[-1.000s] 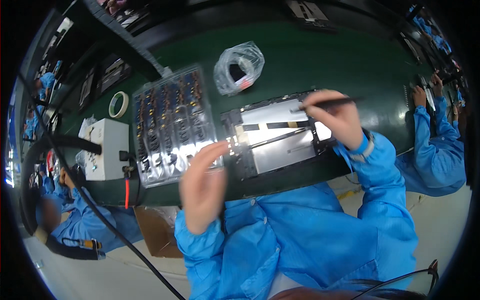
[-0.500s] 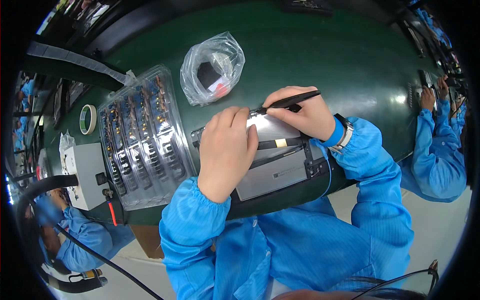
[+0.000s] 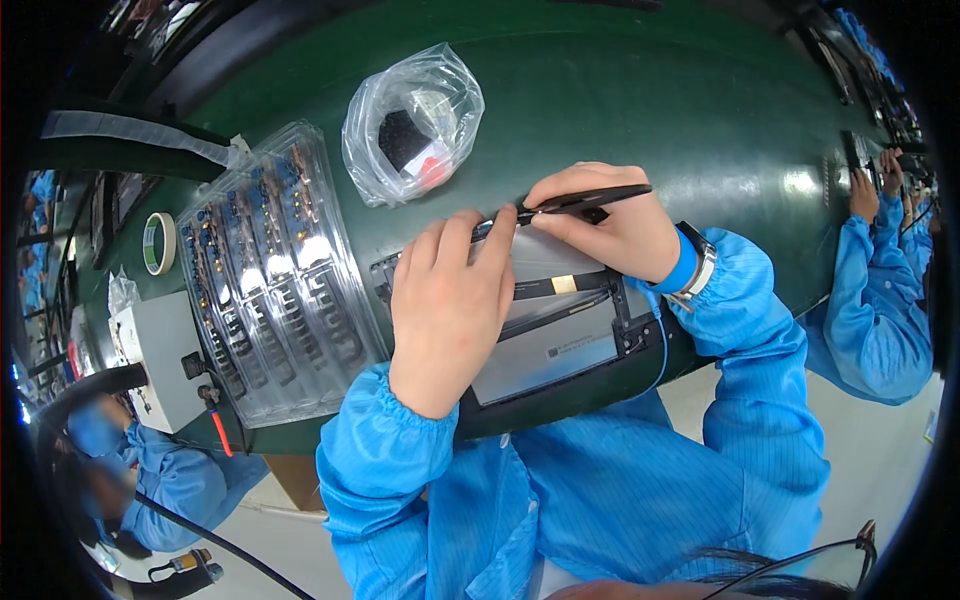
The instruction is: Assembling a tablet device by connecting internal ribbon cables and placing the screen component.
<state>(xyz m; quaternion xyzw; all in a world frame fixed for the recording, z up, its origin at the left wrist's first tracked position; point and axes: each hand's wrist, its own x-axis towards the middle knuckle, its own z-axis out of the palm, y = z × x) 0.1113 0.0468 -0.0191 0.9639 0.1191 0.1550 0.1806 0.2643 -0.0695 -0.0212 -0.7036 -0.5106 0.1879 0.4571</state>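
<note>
Opened up on the bench before me lies a flat tablet-like device (image 3: 550,357), with silver panels, a black strip across its middle and a small yellow patch. My left hand (image 3: 448,310) rests over its left part, fingers stretched toward the far edge; the index fingertip lies just left of the tweezers' tips. Black tweezers (image 3: 600,197) are pinched in my right hand (image 3: 628,240), tips pointing left at the device's far edge. Whether anything sits between the tips is too small to tell. A blue wrist band (image 3: 686,268) with a cord circles my right wrist.
Left of the device is a clear plastic tray (image 3: 285,270) of small circuit parts. Beyond it sit a clear plastic bag (image 3: 412,130) and a tape roll (image 3: 160,243). A grey box (image 3: 170,350) with cables stands at far left. Other people in blue work at both sides.
My left index finger has stretched forward, closer to the tweezers' tips. The tweezers have tilted slightly flatter, still at the far edge. The whole view has shifted a little.
</note>
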